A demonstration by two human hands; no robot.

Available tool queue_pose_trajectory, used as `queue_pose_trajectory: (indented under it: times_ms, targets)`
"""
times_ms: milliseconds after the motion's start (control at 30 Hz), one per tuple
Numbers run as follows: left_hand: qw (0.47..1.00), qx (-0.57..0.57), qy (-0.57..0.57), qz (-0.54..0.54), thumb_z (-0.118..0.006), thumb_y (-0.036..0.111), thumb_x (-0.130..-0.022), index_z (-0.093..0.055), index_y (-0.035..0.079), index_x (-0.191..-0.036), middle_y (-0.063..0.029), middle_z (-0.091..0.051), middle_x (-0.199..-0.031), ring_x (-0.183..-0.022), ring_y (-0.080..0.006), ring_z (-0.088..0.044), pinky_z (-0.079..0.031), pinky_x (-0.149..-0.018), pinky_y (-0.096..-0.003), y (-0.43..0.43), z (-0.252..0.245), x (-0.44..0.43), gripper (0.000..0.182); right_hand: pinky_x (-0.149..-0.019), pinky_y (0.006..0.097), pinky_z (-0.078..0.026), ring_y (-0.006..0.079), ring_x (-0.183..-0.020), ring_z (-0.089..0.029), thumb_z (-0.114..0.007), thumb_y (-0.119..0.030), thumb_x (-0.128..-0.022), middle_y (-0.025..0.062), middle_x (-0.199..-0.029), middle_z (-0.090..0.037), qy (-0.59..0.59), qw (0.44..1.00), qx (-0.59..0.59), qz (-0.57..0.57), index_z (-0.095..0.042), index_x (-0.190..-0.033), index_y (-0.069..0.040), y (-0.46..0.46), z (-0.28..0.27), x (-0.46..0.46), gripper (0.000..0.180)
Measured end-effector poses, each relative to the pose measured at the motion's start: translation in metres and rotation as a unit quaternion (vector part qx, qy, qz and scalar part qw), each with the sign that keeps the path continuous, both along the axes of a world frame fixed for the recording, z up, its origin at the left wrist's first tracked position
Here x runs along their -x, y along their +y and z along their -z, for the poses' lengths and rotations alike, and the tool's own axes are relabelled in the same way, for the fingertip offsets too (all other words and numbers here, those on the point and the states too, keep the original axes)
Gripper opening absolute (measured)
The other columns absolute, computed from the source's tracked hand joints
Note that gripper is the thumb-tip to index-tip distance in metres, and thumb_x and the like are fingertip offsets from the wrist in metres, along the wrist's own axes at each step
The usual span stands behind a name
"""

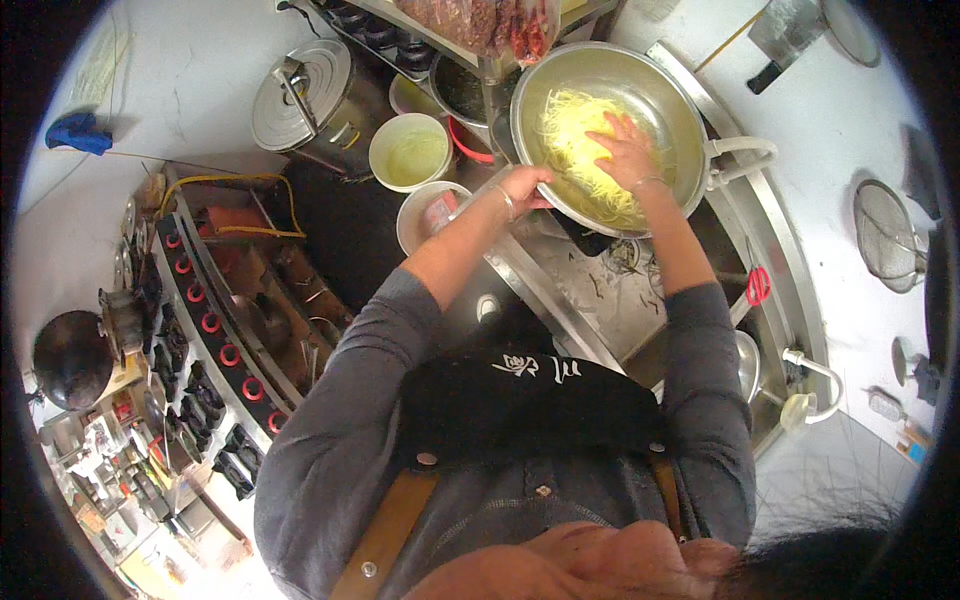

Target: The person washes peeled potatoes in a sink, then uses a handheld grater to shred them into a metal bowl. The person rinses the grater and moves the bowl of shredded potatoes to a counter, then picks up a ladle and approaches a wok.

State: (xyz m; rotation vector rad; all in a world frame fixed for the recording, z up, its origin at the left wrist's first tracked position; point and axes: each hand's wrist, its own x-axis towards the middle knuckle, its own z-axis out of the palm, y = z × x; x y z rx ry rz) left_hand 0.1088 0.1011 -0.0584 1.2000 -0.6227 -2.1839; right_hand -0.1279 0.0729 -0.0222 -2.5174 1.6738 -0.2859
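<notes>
A large metal basin (679,97) is at the upper right of the middle, below a white tap. Pale yellow shreds (574,139), perhaps shredded potato, lie heaped in it with some liquid. My left hand (526,189) grips the basin's near left rim, thumb on top. My right hand (626,154) is inside the basin, fingers spread over the shreds and touching them. Whether it holds any shreds underneath cannot be seen. To the left of the basin stands a white bucket (411,150) with yellow-green liquid, and nearer me another white bucket (411,221) holding a pink and white packet.
A lidded steel pot (304,94) stands at the upper left. Plastic bags of dried red food (480,26) sit on a shelf above. Red-handled scissors (757,285) and a second tap (829,375) are on the right. A stove with red knobs (229,354) runs down the left.
</notes>
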Motion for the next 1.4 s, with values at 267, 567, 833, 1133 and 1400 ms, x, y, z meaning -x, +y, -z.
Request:
queue_pose_trajectory:
  times_ms: [267, 567, 833, 1133, 1400]
  targets:
    - [0.999, 0.001, -0.012, -0.034, -0.06, 0.005, -0.081, -0.06, -0.002, -0.109, -0.0089, -0.065, -0.1, -0.098, -0.0241, -0.064, -0.051, -0.093, -0.0472, -0.001, 0.006, 0.004, 0.029, -0.071, 0.0435, -0.053, 0.0329, -0.087, -0.064, -0.061, -0.017, -0.086, 0.012, -0.097, -0.062, -0.105, 0.971, -0.127, -0.172, -0.061, -0.109, -0.008, 0.169, -0.007, 0.016, 0.024]
    - [0.997, -0.011, -0.061, -0.05, -0.062, 0.012, -0.082, -0.061, 0.005, -0.115, -0.004, -0.065, -0.106, -0.103, -0.0199, -0.061, -0.045, -0.094, -0.041, 0.053, -0.005, -0.019, 0.034, -0.096, 0.0494, -0.045, 0.0355, -0.111, -0.06, -0.06, -0.024, -0.087, 0.0168, -0.12, -0.064, -0.072, 0.993, -0.083, 0.039, -0.067, -0.116, -0.009, 0.165, 0.092, 0.028, 0.034]
    - [0.991, 0.032, 0.001, -0.128, -0.064, 0.006, -0.079, -0.058, 0.0, -0.123, -0.0103, -0.065, -0.114, -0.102, -0.0253, -0.063, -0.049, -0.095, -0.0415, 0.133, -0.03, -0.034, 0.045, -0.101, 0.0454, -0.043, 0.0337, -0.117, -0.057, -0.06, -0.024, -0.09, 0.0133, -0.124, -0.064, -0.261, 0.957, -0.112, 0.061, -0.065, -0.122, -0.01, 0.177, 0.102, 0.073, 0.035]
    - [0.971, 0.041, 0.004, -0.234, -0.063, 0.003, -0.076, -0.054, 0.0, -0.129, -0.0106, -0.064, -0.119, -0.108, -0.0256, -0.062, -0.049, -0.098, -0.0397, 0.27, -0.025, -0.091, 0.054, -0.081, 0.0341, -0.049, 0.0232, -0.087, -0.06, -0.057, -0.014, -0.096, 0.0111, -0.095, -0.064, -0.389, 0.892, 0.002, 0.23, -0.062, -0.105, 0.001, 0.211, -0.019, 0.101, 0.018]
    - [0.938, 0.042, -0.054, -0.339, -0.063, 0.005, -0.074, -0.067, 0.0, -0.1, -0.0053, -0.067, -0.084, -0.075, -0.0184, -0.065, -0.054, -0.063, -0.0336, 0.407, -0.074, -0.12, 0.027, -0.114, 0.0483, -0.031, 0.0407, -0.142, -0.03, -0.072, -0.017, -0.079, 0.0233, -0.154, -0.028, -0.08, 0.975, -0.147, -0.146, -0.036, -0.148, -0.011, 0.251, -0.067, -0.114, 0.077]
